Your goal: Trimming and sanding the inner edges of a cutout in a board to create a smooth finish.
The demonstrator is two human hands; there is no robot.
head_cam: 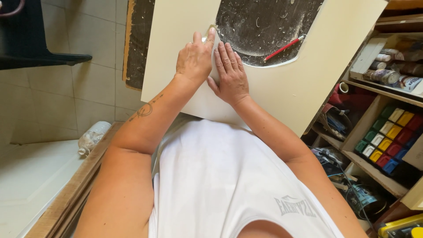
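Where cut out, cream panel (282,83).

Small object under left hand (194,59) fingertips, upper centre: mostly covered, can't identify. Cream board (282,88) cut off by top edge; its near edge hidden behind white shirt (220,176). Yellow case (403,227) clipped at lower-right corner. Shelf items (390,75) at right edge too small to tell.

Under your hands you have a smooth, matt cream board (282,83). Its cutout shows a dark, rough, dusty surface (264,24). The red pencil (284,47) looks glossy. The floor tiles (88,83) are matt.
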